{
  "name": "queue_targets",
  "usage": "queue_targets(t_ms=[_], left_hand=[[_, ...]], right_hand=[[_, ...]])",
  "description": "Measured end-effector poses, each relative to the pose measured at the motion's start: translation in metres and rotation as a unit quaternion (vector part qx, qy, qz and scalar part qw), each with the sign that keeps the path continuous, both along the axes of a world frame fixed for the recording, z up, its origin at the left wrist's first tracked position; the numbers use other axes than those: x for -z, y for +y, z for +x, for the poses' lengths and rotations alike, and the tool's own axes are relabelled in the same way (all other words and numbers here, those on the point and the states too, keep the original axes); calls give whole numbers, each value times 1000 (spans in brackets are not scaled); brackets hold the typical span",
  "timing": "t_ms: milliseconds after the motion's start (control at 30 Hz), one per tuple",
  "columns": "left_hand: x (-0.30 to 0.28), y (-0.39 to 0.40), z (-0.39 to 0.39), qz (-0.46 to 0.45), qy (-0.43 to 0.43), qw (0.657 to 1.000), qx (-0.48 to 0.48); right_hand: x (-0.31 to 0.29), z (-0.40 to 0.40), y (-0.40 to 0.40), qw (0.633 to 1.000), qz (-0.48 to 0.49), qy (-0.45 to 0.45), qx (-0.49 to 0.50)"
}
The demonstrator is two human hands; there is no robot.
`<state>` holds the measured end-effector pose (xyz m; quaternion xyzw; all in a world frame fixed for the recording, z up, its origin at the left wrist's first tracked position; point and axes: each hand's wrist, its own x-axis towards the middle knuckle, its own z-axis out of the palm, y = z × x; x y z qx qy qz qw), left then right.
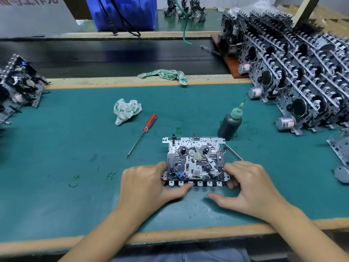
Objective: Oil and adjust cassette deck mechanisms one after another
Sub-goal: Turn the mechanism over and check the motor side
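A metal cassette deck mechanism (194, 159) lies flat on the green mat, reels up, its row of white keys facing me. My left hand (145, 184) grips its left near corner, thumb pressing the key row. My right hand (247, 184) holds the right near corner with curled fingers, thumb stretched out on the mat. A dark oil bottle (229, 124) with a green needle tip stands just behind the mechanism on the right. A red-handled screwdriver (143, 133) lies on the mat to the left. A thin metal rod (234, 152) pokes out beside the mechanism's right edge.
Stacked rows of mechanisms (294, 76) fill the right side. More mechanisms (17, 87) sit at the left edge. A crumpled rag (126, 110) lies on the mat, another rag (166, 74) on the rail by the black conveyor belt (105, 55). A blue bin (124, 12) stands behind.
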<state>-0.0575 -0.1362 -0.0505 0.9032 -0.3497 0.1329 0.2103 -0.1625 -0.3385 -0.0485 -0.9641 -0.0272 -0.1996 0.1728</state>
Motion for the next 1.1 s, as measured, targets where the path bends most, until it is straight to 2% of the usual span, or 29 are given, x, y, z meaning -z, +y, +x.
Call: queue_targets(t_ms=[333,500,600,700,733,800,900,1000,1100], left_hand=[[-1,9,3,29,-6,992,119],[-3,6,1,34,3,997,70],[-4,7,1,26,3,997,69],[-9,10,2,-1,20,997,69],[-12,11,1,-25,27,997,72],[-19,15,0,-103,61,989,85],[-28,14,0,-214,127,965,81],[-34,6,0,-269,197,942,33],[-35,4,4,-241,229,943,3]], right_hand=[[0,1,4,998,-18,-5,63],[0,2,2,999,-13,-19,36],[-2,0,1,999,-43,-20,10],[-6,0,2,1000,-26,-1,-3],[-9,0,2,1000,1,12,-11],[-14,-1,5,992,124,35,-14],[-24,2,13,939,338,57,39],[-33,10,18,904,409,83,94],[-35,14,20,895,416,120,105]])
